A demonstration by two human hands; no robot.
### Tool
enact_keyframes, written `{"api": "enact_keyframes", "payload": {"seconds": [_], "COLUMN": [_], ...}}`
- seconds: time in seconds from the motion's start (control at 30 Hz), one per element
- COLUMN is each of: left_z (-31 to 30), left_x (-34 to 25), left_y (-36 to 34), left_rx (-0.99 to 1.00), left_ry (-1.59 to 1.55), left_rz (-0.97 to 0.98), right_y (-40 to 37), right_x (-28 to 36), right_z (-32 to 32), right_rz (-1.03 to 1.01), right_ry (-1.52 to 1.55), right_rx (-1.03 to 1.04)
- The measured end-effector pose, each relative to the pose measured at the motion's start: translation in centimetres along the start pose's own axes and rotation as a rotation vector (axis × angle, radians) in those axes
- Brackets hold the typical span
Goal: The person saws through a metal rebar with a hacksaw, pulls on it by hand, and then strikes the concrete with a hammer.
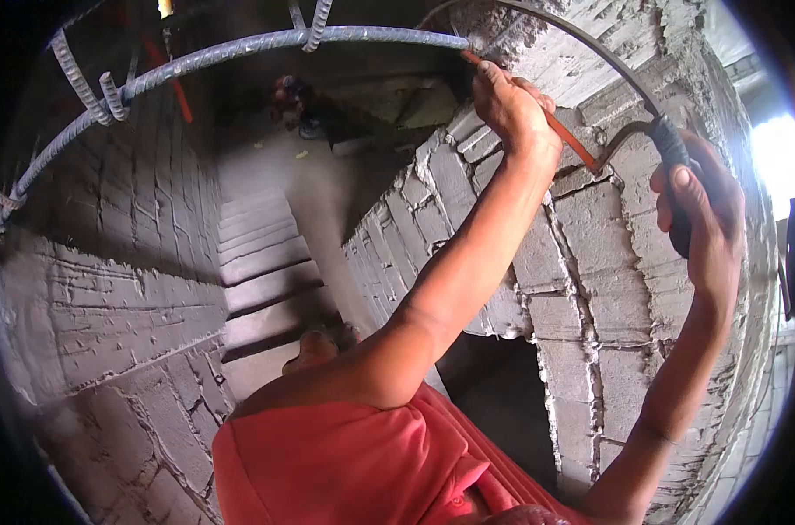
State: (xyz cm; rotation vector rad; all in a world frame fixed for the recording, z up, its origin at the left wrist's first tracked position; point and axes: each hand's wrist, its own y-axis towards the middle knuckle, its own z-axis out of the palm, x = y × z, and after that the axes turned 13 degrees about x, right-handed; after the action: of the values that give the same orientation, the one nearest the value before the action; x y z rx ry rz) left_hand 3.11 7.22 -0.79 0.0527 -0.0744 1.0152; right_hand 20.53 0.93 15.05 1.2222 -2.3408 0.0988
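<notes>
Strip [575,143], red, is gripped by left hand [514,107] near rebar [240,50] tip; dark handle [672,149] is wrapped by right hand [709,206]. Strip is presumably light, springy; best held near its ends.

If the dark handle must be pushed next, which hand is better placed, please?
Probably the right hand: it is wrapped around the dark handle. The left hand is apart from it, gripping the red strip near the ribbed bar's end.
</notes>
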Motion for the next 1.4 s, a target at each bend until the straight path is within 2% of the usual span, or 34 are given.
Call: {"api": "enact_keyframes", "payload": {"seconds": [0.03,0.07,0.17,0.23,0.33,0.5,0.6,0.83,0.9,1.13,1.23,1.27,1.37,1.4], "left_z": [-0.2,0.9,0.3,0.4,-0.6,-1.2,-2.0,-2.4,-2.3,-3.0,-3.7,-3.9,-3.4,-3.4], "left_x": [0.0,-0.5,-0.8,-1.0,0.3,-0.7,-0.8,-1.4,-1.0,-2.2,-3.2,-3.5,-3.1,-2.8], "left_y": [0.0,-0.5,-0.3,-0.6,0.6,0.6,1.4,1.4,1.4,2.0,2.2,2.4,2.7,2.9], "left_rx": [0.044,-0.042,-0.009,-0.027,-0.028,0.025,0.073,0.102,0.079,0.118,0.187,0.249,0.177,0.202], "left_ry": [-0.036,-0.038,-0.049,-0.041,0.06,0.159,-0.041,-0.009,0.021,0.054,0.054,0.062,0.02,-0.008], "left_rz": [-0.013,-0.034,-0.088,-0.11,-0.041,-0.097,-0.136,-0.175,-0.121,-0.168,-0.25,-0.262,-0.234,-0.211], "right_y": [-0.4,-0.7,-1.3,-0.6,0.2,0.2,0.0,-1.8,-1.7,0.4,-1.6,-2.0,-1.3,-0.8], "right_x": [0.9,1.7,3.5,2.1,0.9,0.9,2.1,1.8,1.2,0.4,5.5,6.5,7.4,8.0], "right_z": [0.3,0.7,1.9,0.5,-0.1,-0.3,-0.1,2.1,1.9,0.7,1.2,2.0,1.1,-0.5], "right_rz": [-0.031,-0.062,-0.109,-0.102,-0.015,-0.1,-0.135,-0.162,-0.162,-0.161,-0.051,-0.09,-0.052,-0.012], "right_ry": [-0.034,-0.069,-0.089,-0.074,0.03,0.025,-0.004,0.131,0.13,0.046,0.071,-0.157,-0.199,0.022], "right_rx": [0.031,0.063,0.043,0.052,-0.048,0.057,0.078,0.052,0.043,0.067,0.117,0.053,0.058,0.167]}}
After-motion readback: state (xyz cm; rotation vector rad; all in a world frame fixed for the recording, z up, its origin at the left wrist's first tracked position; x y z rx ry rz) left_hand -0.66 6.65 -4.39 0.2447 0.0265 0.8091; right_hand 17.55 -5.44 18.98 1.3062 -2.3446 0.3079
